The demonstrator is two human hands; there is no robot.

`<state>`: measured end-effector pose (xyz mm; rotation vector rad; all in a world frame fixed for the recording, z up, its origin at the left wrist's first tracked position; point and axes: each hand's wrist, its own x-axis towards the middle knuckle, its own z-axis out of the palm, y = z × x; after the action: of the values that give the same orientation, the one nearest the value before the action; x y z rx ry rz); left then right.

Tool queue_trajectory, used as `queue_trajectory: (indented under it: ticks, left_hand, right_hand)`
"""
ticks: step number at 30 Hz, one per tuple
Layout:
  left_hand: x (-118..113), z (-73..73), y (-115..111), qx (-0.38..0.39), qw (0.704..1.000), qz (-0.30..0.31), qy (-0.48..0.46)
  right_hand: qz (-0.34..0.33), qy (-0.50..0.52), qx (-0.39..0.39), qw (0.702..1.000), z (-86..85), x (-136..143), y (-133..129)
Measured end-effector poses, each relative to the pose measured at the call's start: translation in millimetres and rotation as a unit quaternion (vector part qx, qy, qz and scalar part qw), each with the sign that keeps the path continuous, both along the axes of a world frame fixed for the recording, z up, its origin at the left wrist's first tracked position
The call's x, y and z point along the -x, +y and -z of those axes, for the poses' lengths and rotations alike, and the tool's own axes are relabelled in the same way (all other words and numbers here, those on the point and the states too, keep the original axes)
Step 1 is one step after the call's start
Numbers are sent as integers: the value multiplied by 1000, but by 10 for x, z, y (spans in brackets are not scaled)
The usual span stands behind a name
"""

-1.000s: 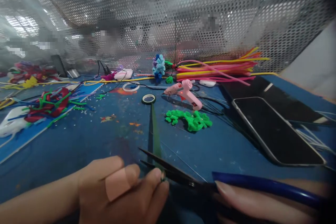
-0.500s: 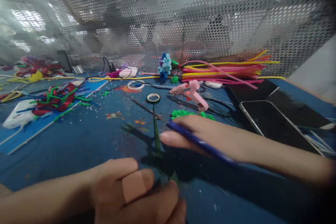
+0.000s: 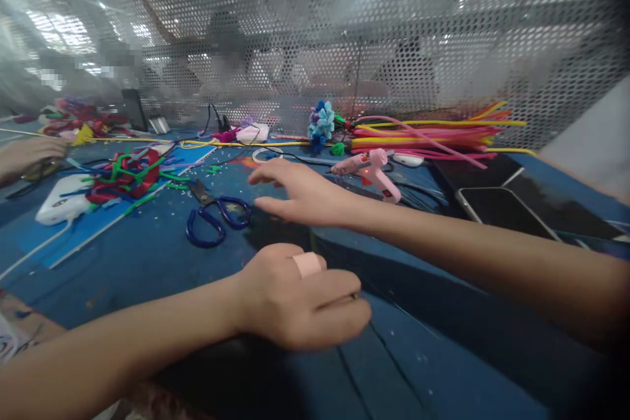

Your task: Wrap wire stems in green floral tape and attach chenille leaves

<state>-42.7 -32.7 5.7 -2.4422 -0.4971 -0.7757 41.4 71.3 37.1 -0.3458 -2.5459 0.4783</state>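
Observation:
My right hand [image 3: 308,193] reaches over the blue table with its fingers apart and nothing in them. Just left of its fingertips lie scissors [image 3: 209,207] with dark blue loop handles, blades pointing away. My left hand [image 3: 305,298], with a pale bandage [image 3: 308,265] round one finger, is closed in front of it. What its curled fingers hold is hidden; thin dark lines run along the table below them. A narrow dark green strip [image 3: 314,241] shows between the two hands. Behind my right hand, a pink glue gun [image 3: 369,168] rests on the table.
A white ring [image 3: 267,154] lies beyond my right hand. A flower bunch [image 3: 322,123] and pink and yellow pipe cleaners [image 3: 423,134] are at the back. A phone [image 3: 504,210] lies right. Red and green pieces [image 3: 128,176] lie left, by a white device [image 3: 62,200]. Another person's hand [image 3: 34,156] is far left.
My right hand has let go of the scissors, which now lie on the table to the left, and its fingers have opened. My left hand has moved up and right, still closed.

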Motion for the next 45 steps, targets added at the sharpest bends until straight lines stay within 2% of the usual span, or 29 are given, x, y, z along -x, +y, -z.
queue_trajectory:
  ticks: [4, 8, 10, 13, 15, 16, 18, 20, 21, 23, 29, 35, 40, 45]
  left_hand:
    - [11, 22, 69, 182, 980, -83, 15]
    - [-67, 3, 110, 379, 920, -60, -78]
    - [-177, -29, 104, 438, 891, -50, -109]
    - [-409, -91, 97, 517, 842, -68, -137]
    - [-569, -117, 118, 588, 786, -86, -174]
    - [-640, -121, 139, 629, 747, -88, -196]
    - [-757, -117, 190, 710, 658, -81, -235]
    - [-836, -106, 239, 770, 582, -63, -255]
    - [-863, -102, 256, 790, 554, -54, -258]
    - [-893, -99, 270, 816, 516, -41, -258]
    - [-880, -68, 231, 852, 440, -51, -281]
    - [-826, 12, 247, 873, 370, -57, -313]
    - [-792, 50, 279, 889, 346, -25, -298]
    - [-772, 63, 313, 901, 335, -9, -274]
  right_hand:
    - [86, 43, -7, 995, 198, -674, -155]
    - [72, 23, -8, 997, 373, -1268, -523]
    - [81, 28, 32, 996, 404, -1457, -677]
    - [155, 65, 69, 983, 395, -1605, -760]
    - [219, 87, 105, 966, 377, -1651, -722]
    - [242, 96, 130, 957, 370, -1669, -688]
    - [260, 111, 182, 942, 365, -1706, -616]
    - [253, 132, 217, 934, 370, -1745, -564]
    - [247, 144, 228, 931, 375, -1763, -548]
    - [238, 165, 248, 925, 385, -1786, -533]
    - [207, 184, 319, 906, 436, -1773, -536]
    - [221, 197, 311, 903, 506, -1763, -574]
    - [198, 219, 335, 895, 545, -1757, -578]
    - [158, 215, 372, 889, 565, -1763, -570]
